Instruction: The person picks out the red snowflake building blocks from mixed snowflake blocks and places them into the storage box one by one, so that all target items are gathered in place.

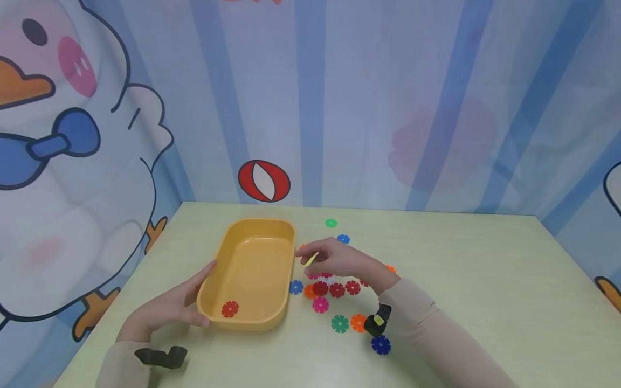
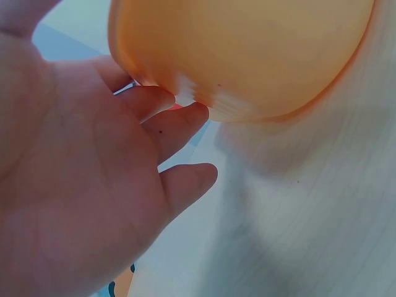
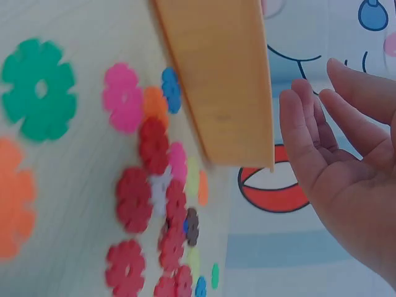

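Fingers of the right hand [image 1: 339, 257], just right of the yellow tray [image 1: 262, 258], seemingly pinch a yellow piece [image 1: 311, 260]; the left hand [image 1: 167, 307], fingers unclenched, touches the tray's left side. Inside lies a red disc [image 1: 230, 309], more discs [image 1: 337, 290] rightward.

Red disc [image 1: 230, 309] in yellow tray [image 1: 259, 269]

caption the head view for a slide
Left hand touches a yellow tray with one red disc inside, while the right hand holds a yellow piece above scattered discs.
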Demonstrator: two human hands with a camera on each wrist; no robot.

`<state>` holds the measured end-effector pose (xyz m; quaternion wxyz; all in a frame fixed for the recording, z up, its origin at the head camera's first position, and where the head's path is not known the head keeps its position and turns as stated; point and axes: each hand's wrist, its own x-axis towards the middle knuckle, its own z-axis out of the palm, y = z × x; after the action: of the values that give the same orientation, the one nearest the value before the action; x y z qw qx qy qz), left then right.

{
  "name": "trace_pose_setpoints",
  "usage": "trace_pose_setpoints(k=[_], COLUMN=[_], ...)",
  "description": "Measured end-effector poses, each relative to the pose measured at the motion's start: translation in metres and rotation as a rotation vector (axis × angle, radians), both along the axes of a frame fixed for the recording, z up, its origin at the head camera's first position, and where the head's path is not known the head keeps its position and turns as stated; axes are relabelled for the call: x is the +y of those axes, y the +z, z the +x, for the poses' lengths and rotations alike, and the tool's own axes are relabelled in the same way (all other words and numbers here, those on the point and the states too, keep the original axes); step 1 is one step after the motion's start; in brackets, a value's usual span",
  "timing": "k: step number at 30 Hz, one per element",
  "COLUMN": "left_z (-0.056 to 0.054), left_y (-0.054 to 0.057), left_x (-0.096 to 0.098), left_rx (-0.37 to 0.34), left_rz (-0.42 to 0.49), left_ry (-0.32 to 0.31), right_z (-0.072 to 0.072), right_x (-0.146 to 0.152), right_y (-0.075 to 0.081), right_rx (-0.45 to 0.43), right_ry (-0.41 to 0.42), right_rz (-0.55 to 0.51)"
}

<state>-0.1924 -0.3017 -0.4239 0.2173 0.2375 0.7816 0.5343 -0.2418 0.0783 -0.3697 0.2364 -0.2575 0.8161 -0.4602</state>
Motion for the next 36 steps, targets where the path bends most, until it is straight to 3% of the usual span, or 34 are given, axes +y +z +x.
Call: trace_pose_setpoints(k=[8, 18, 27, 36], left_z=[0.001, 0.000, 0.000, 0.000], left_y=[0.001, 0.001, -0.001, 0.001], left_x=[0.000, 0.000, 0.000, 0.001], left_rx=[0.007, -0.008, -0.014, -0.021], left_rz=[-0.019, 0.014, 0.029, 0.031], left_ry=[0.006, -0.003, -0.005, -0.006], right_z=[0.009, 0.030, 0.042, 0.040], right_x=[0.047, 0.098, 0.118, 0.129], right_y=[-0.016, -0.031, -0.040, -0.052], right_rx=[0.047, 0.027, -0.012, 0.025], right_ry=[-0.014, -0.072, -0.091, -0.129], right_rz=[0.038, 0.089, 0.096, 0.145])
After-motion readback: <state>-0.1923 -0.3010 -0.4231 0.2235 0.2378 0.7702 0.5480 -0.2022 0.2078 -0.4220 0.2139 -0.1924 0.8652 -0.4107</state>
